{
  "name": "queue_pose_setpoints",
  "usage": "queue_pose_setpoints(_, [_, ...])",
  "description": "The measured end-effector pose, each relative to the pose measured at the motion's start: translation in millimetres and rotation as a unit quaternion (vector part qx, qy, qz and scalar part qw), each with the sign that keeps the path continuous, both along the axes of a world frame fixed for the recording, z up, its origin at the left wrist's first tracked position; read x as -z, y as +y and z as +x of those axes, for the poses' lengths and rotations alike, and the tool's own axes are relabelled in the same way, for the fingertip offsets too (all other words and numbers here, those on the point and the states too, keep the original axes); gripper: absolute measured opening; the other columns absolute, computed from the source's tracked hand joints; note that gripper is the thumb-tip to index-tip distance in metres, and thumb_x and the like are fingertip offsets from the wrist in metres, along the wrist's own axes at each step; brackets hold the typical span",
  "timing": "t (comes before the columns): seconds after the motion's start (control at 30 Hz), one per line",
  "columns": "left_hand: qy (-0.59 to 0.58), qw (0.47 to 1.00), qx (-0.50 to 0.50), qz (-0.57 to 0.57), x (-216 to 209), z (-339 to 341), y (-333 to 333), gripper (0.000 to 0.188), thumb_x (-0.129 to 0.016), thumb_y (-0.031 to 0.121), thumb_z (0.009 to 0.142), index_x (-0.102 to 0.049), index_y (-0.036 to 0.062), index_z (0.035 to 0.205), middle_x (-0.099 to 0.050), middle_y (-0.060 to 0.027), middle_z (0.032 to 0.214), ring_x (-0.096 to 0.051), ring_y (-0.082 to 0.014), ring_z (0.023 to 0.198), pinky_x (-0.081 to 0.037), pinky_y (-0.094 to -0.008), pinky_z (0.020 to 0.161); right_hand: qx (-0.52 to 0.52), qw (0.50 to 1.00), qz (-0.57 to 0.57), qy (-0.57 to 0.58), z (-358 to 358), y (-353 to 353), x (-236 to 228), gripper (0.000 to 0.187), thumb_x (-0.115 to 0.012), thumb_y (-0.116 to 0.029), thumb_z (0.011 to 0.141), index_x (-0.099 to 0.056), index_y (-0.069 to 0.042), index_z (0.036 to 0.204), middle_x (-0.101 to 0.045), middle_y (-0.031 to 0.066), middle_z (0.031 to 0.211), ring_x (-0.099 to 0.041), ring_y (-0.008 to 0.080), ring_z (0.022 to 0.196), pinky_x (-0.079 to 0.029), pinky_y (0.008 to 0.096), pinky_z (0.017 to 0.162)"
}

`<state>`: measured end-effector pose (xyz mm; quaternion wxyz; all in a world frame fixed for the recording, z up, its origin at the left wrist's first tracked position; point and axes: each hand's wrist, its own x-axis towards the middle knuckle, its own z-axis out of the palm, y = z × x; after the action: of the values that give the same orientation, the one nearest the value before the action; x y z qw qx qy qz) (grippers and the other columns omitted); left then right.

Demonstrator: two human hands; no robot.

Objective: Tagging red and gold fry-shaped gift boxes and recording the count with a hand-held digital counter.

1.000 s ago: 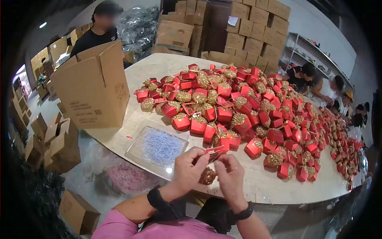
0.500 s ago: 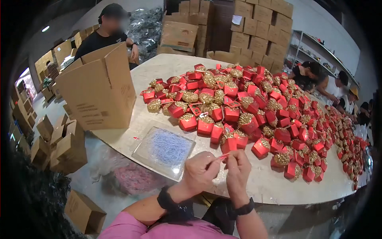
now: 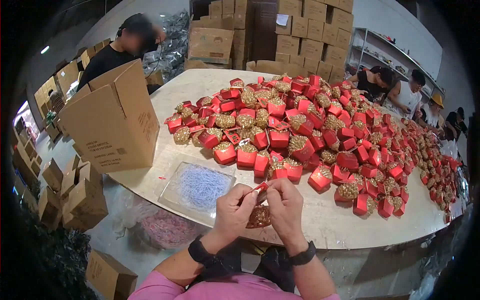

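Cartons stood behind the bench; at its near edge, left hand and right hand pinched a red tag closed-fingered above a gold ornament, apparently attaching it; steady tension seemed needed next.

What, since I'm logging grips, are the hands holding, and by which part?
Left hand and right hand pinch a red tag, apparently at opposite ends.

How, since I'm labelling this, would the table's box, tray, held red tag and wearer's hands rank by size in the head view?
Box
Tray
Left hand and right hand: too alike to rank
Red tag
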<state>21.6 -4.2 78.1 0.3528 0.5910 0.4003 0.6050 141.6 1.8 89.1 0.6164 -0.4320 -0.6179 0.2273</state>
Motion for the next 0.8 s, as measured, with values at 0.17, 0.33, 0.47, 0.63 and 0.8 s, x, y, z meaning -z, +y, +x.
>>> queue_pose_setpoints(0.17, [0.048, 0.99, -0.062, 0.117, -5.9, -4.4, -2.6, 0.006, -0.056, 0.005, 0.081, -0.057, 0.0001, 0.077, -0.053, -0.0042, 0.062, -0.047, -0.0063, 0.056, -0.04, -0.0224, 0.051, -0.048, 0.992, -0.104, 0.048, 2.0, -0.8, 7.5, 0.008, -0.046, -0.003, 0.079, -0.049, 0.001, 0.072, -0.052, 0.0078, 0.063, -0.052, 0.0163, 0.059, -0.043, 0.0287, 0.053])
queue_pose_setpoints(0.33, [0.029, 0.988, -0.095, 0.117, -8.9, -5.1, -3.0, 0.007, -0.058, 0.005, 0.08, -0.056, 0.0003, 0.075, -0.053, -0.003, 0.061, -0.046, -0.0066, 0.056, -0.039, -0.0222, 0.05, -0.179, 0.932, -0.278, 0.149, 3.7, -4.1, -7.9, 0.01, -0.044, -0.002, 0.081, -0.047, 0.002, 0.072, -0.051, 0.0042, 0.062, -0.055, 0.0107, 0.053, -0.044, 0.0235, 0.047])
queue_pose_setpoints(0.47, [-0.009, 1.0, -0.014, 0.022, -4.9, -3.5, 3.9, 0.01, -0.057, 0.006, 0.081, -0.055, 0.0005, 0.074, -0.051, 0.0017, 0.063, -0.043, -0.0041, 0.058, -0.039, -0.0207, 0.053, -0.173, 0.964, -0.203, -0.001, 23.2, 7.9, 3.5, 0.008, -0.051, -0.007, 0.079, -0.047, 0.0, 0.077, -0.052, 0.0038, 0.066, -0.056, 0.0119, 0.07, -0.046, 0.0247, 0.059])
queue_pose_setpoints(0.63, [0.004, 0.999, 0.03, -0.035, -2.1, -4.1, 2.9, 0.008, -0.055, 0.007, 0.083, -0.056, 0.001, 0.078, -0.052, 0.0025, 0.064, -0.047, -0.0027, 0.06, -0.039, -0.0183, 0.052, -0.266, 0.938, -0.182, 0.124, 10.7, 4.0, -9.5, 0.01, -0.055, -0.01, 0.082, -0.05, -0.002, 0.082, -0.051, -0.0012, 0.072, -0.048, 0.0044, 0.067, -0.041, 0.0198, 0.06])
queue_pose_setpoints(0.8, [-0.18, 0.966, 0.129, -0.133, -9.4, -0.6, 2.7, 0.006, -0.054, 0.008, 0.084, -0.054, 0.0026, 0.081, -0.048, 0.0057, 0.063, -0.04, 0.0008, 0.055, -0.029, -0.0145, 0.046, -0.218, 0.943, -0.156, 0.196, 12.3, 3.5, 0.4, 0.012, -0.053, -0.01, 0.085, -0.048, -0.003, 0.077, -0.048, -0.0038, 0.068, -0.044, 0.0021, 0.065, -0.039, 0.0183, 0.057])
